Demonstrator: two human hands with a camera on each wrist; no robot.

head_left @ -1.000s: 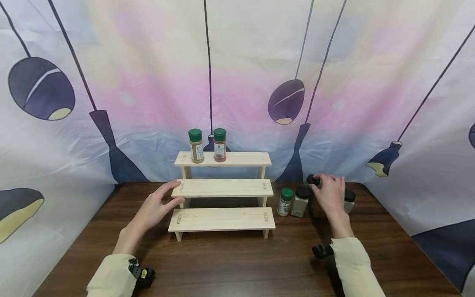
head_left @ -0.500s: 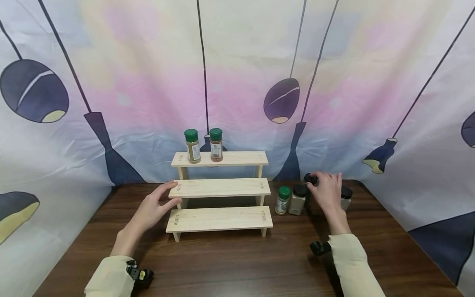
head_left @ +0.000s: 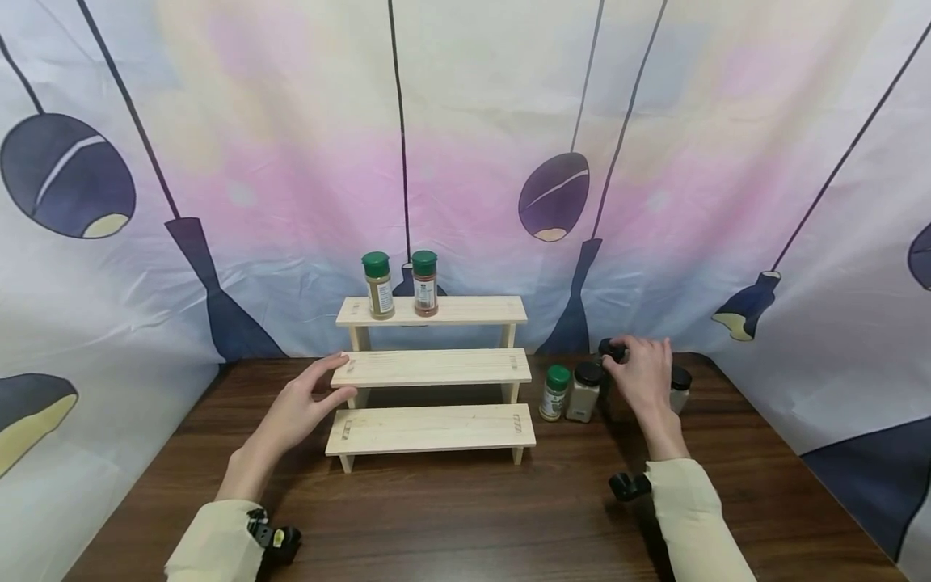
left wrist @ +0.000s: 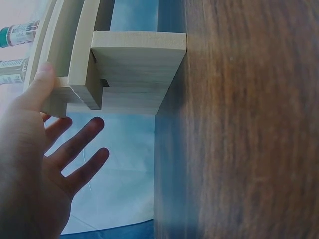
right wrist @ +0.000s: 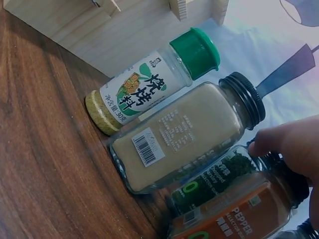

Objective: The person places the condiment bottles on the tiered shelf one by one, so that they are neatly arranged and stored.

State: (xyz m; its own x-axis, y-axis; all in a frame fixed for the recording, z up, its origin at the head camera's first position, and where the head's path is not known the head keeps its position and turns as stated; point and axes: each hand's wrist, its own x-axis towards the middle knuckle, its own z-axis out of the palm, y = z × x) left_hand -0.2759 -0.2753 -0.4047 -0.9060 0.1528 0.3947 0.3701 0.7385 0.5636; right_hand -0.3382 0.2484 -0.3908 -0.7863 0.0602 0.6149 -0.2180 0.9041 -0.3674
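A three-tier wooden display rack stands mid-table. My left hand holds the left end of its middle tier between thumb and index finger; in the left wrist view the other fingers spread free. At the right, my right hand pinches the black lid of a glass jar of green dried herbs, standing among other jars. Beside it are an orange pepper jar, a beige-powder jar with a black lid and a green-capped seasoning bottle. The right fingertips are partly hidden.
Two green-capped spice bottles, one tan and one reddish, stand on the rack's top tier. Another black-lidded jar stands right of my right hand. A patterned cloth hangs behind the brown table.
The head view has shifted slightly. Both hands keep nearly the same places, the left at the rack and the right at the jar lid. The bottles and rack stay put.
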